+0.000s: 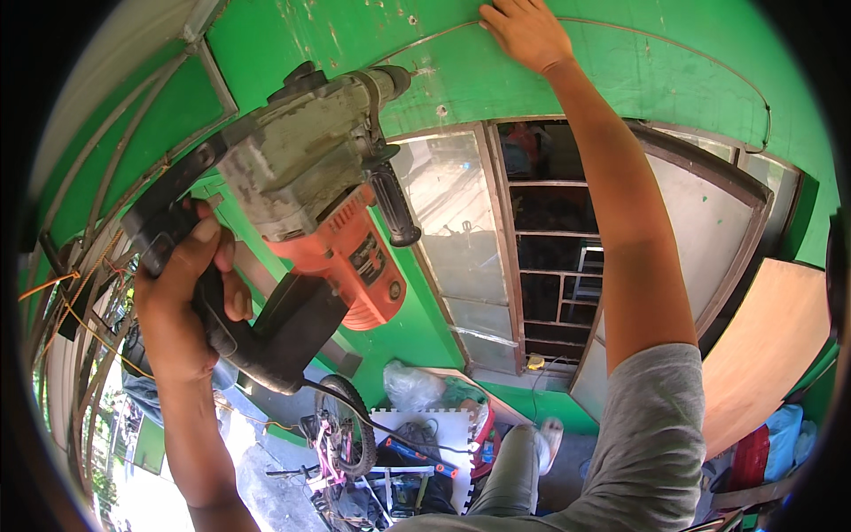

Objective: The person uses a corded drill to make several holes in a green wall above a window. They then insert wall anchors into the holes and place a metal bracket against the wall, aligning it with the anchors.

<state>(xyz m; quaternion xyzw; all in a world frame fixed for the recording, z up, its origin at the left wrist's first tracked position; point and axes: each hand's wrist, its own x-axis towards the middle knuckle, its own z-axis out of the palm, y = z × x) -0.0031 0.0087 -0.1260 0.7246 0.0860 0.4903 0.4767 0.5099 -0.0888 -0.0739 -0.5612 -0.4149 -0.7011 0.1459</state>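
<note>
Aloft, a rotary hammer drill (292, 168) tilts before the green wall (496, 93), the left hand (177, 297) clamping its fingers around the rear handle (232, 344). The right hand (532, 37) reaches the wall, fingers partly cropped, grip unclear; below, a clear plastic bag (412, 387) shows indistinct contents.

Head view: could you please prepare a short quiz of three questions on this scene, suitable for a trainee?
1. What does the person's left grip hold?
2. True or false: the right grip is raised higher than the window.
3. What is the main colour of the wall around that window?
A) Blue
B) Green
C) White

Key:
1. A large power drill.
2. True.
3. B.
</note>
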